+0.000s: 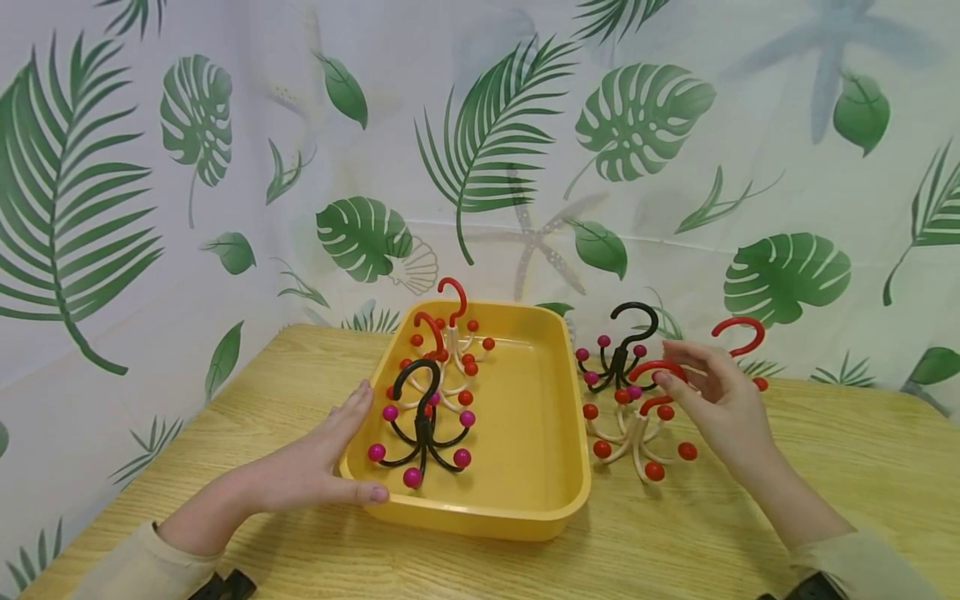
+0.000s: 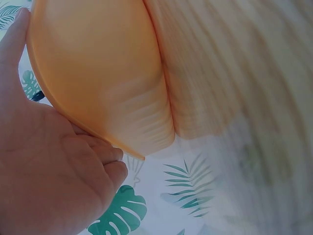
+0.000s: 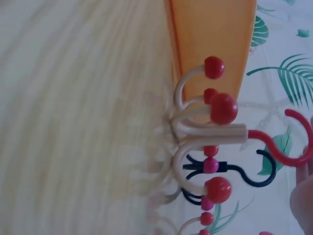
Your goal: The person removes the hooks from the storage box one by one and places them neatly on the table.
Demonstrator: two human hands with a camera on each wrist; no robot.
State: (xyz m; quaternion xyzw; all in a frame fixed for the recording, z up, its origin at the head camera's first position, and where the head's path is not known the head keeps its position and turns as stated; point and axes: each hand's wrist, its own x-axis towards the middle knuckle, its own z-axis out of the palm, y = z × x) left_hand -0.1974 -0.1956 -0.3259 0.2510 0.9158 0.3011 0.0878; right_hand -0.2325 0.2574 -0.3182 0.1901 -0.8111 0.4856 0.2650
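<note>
A beige claw-shaped hanger (image 1: 637,433) with a red hook and red ball tips stands right of the yellow tray (image 1: 570,417). My right hand (image 1: 723,400) pinches its red hook (image 3: 274,147) between thumb and fingers. At the tray's near left corner, my left hand (image 1: 315,458) rests against the outside, fingers along the left side and thumb by the front rim. The left wrist view shows its palm (image 2: 54,171) beside the tray wall. Inside the tray, a black hanger (image 1: 423,433) with magenta balls stands in front of two red-hooked beige hangers (image 1: 452,342).
Behind the pinched hanger stands another black hanger (image 1: 618,362) with magenta balls. A further red hook (image 1: 738,329) shows beyond my right hand, its lower part mostly hidden. All stand on a wooden table (image 1: 847,433) before a leaf-patterned sheet (image 1: 495,242).
</note>
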